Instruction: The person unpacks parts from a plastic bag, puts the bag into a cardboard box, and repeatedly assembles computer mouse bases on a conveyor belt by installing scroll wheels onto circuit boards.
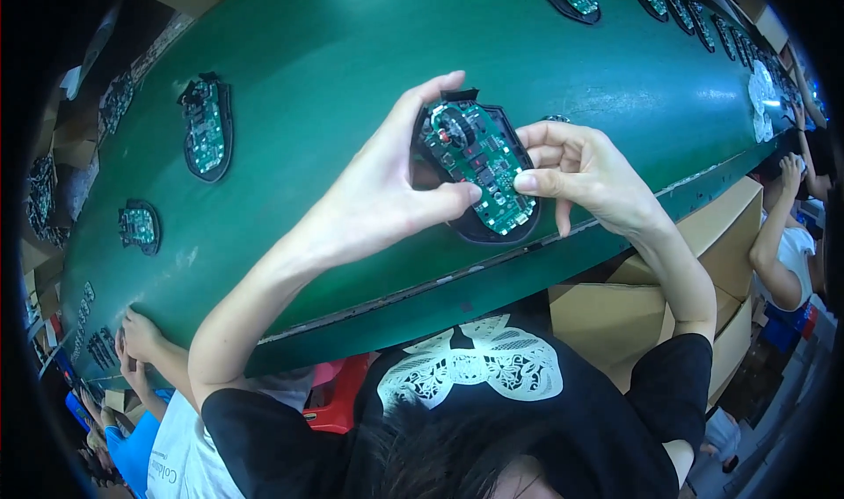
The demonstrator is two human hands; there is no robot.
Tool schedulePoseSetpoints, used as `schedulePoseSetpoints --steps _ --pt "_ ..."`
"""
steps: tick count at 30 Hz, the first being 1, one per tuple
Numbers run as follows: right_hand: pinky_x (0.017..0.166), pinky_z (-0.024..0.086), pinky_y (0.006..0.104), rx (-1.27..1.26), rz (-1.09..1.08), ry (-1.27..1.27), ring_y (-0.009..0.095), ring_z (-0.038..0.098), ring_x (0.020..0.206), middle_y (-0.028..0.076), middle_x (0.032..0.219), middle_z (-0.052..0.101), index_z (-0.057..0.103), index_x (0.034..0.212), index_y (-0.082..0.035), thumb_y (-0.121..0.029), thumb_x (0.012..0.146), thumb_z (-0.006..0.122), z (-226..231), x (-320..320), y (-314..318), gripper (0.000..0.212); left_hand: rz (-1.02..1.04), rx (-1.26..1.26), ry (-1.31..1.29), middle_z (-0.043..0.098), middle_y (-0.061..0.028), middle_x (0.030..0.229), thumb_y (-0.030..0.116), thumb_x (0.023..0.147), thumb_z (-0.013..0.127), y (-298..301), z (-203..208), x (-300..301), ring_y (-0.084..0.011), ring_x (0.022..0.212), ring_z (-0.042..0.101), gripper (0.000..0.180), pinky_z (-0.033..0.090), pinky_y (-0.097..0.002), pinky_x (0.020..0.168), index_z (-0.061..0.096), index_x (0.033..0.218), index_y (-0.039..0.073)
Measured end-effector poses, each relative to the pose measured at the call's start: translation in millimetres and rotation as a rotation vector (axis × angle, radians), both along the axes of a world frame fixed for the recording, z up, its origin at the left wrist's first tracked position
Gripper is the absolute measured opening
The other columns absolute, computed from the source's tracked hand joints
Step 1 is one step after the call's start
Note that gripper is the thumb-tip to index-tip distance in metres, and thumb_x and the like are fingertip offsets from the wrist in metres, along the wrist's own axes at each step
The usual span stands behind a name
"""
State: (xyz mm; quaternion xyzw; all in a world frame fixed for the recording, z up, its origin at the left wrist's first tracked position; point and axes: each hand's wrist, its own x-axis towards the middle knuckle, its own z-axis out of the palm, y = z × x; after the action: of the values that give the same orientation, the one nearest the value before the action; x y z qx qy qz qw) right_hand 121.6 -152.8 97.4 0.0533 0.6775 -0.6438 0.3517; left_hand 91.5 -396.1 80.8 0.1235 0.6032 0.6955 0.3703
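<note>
A black computer mouse base (494,182) with an exposed green circuit board and a dark scroll wheel is held up above the near edge of the green table. Its wheel end points away from me. My left hand (387,182) grips it from the left, thumb on the board and forefinger along the far end. At its right edge, my right hand (585,174) pinches the rim, thumb over the board's side and fingers curled. The underside of the base is hidden. A small piece of another board (556,119) shows just behind my right hand.
On the green work surface (352,68) lie two mouse bases at left, a tall one (207,134) and a smaller one (139,226). Several more (677,7) line the far right. Cardboard boxes (615,319) stand below the near edge. Another person's hand (141,336) rests at lower left.
</note>
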Motion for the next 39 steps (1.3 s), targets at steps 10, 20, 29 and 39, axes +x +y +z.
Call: schedulePoseSetpoints --steps 10,20,29,39 --pt "0.048 0.051 0.0192 0.026 -0.006 0.116 0.008 0.068 0.082 0.009 0.1 0.071 0.056 0.124 0.005 -0.02 0.093 0.074 8.1 6.5 -1.9 0.044 0.084 0.014 0.145 0.051 -0.0137 0.135 0.005 0.085 0.075 4.5 -2.9 9.7 -0.0203 0.119 0.059 0.086 0.052 -0.035 0.101 0.027 0.156 0.005" --pt "0.05 0.05 0.0211 0.188 -0.054 0.187 0.008 0.065 0.079 0.008 0.098 0.07 0.056 0.126 0.003 -0.019 0.092 0.073 12.8 18.5 -9.3 0.044 0.146 -0.072 0.145 0.063 -0.01 0.117 0.013 0.083 0.081 10.8 -5.2 11.7 -0.0158 0.105 0.064 0.069 0.055 -0.0313 0.094 0.045 0.14 0.0" --pt "0.057 0.054 0.0316 0.612 -0.087 0.982 0.024 0.067 0.079 0.011 0.112 0.065 0.061 0.123 -0.006 -0.011 0.076 0.082 -6.8 22.6 -20.0 0.052 0.39 0.016 0.012 0.067 -0.0091 0.107 0.012 0.088 0.078 21.2 -2.1 11.1 -0.0106 0.093 0.066 0.049 0.057 -0.025 0.076 0.049 0.124 -0.005" --pt "0.067 0.054 0.0347 0.575 0.14 0.791 0.022 0.063 0.074 0.011 0.107 0.063 0.064 0.117 -0.003 -0.004 0.08 0.074 -19.0 19.4 -15.1 0.038 0.014 -0.44 -0.116 0.067 -0.0141 0.105 0.01 0.093 0.069 -25.2 11.6 19.1 -0.0214 0.08 0.072 0.087 0.059 -0.031 0.065 0.013 0.159 0.011"
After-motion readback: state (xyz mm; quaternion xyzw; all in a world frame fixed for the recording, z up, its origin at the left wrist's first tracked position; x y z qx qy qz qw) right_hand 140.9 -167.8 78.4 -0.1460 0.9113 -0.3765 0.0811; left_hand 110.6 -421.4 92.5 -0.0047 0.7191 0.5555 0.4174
